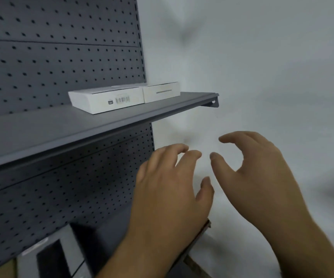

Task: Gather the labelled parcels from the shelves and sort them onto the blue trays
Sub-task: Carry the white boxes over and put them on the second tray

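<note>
both hands were raised, empty, fingers loosely curled: the left hand (168,189) and the right hand (262,177) near each other, apart. above and left of the fingers (184,149), two white boxes lay touching on the grey shelf (61,133): a barcoded box (106,100) and a plain box (161,91).

No readable text anywhere. White box (106,99) on the grey shelf (82,129) has a barcode label (123,99) on its front side w/ a small dark square mark just left of it; bars blurred, no digits legible. Second white box (161,91), touching the first box's right end, shows only a thin grey line, no lettering.
</note>
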Tool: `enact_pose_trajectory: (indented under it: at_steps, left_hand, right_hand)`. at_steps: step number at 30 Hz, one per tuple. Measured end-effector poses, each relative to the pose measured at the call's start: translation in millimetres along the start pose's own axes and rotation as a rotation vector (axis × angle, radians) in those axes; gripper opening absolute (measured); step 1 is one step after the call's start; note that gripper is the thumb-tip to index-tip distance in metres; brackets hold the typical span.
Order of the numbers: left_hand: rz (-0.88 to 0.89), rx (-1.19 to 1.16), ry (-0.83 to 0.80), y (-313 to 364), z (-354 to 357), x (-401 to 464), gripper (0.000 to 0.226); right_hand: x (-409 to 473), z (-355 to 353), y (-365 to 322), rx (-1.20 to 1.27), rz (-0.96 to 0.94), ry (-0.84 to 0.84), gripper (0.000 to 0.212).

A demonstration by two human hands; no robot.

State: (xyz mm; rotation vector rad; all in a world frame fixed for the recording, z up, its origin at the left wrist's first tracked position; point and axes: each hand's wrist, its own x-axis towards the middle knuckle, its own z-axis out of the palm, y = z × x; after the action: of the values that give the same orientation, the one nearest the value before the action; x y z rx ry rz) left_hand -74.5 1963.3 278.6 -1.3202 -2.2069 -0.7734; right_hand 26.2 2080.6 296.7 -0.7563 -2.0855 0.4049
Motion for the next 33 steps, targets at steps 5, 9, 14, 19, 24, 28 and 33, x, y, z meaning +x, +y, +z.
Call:
enact_pose_trajectory:
  at_steps: [5,9,14,19,24,28,33]
  left_hand:
    - [-0.06,0.089,-0.003,-13.4,-13.4,-7.1,0.045]
    - [-0.089,0.157,0.03,-11.3,-19.0,-9.0,0.044]
    - [-0.075,0.185,0.088,9.4,-25.3,-8.9,0.044]
    - [-0.036,0.185,0.137,31.7,-37.3,-2.1,0.043]
    - [0.003,0.262,0.234,47.9,-67.4,15.8,0.043]
    - [-0.052,0.342,0.291,45.9,-96.7,42.5,0.042]
    - [-0.223,0.466,0.206,27.9,-123.5,87.2,0.044]
  right_hand:
    - [17.0,12.8,-20.7,0.123,-0.11,0.02,0.039]
    - [33.4,14.4,-26.9,0.176,-0.184,0.014,0.038]
    - [48.7,6.5,-27.4,0.254,-0.277,0.041,0.036]
    - [63.6,-3.7,-28.2,0.33,-0.326,0.073,0.035]
    - [88.3,-17.8,-32.3,0.376,-0.373,0.048,0.032]
    - [111.6,-25.7,-42.5,0.368,-0.371,0.011,0.031]
    - [145.9,-22.0,-64.6,0.295,-0.37,-0.108,0.034]
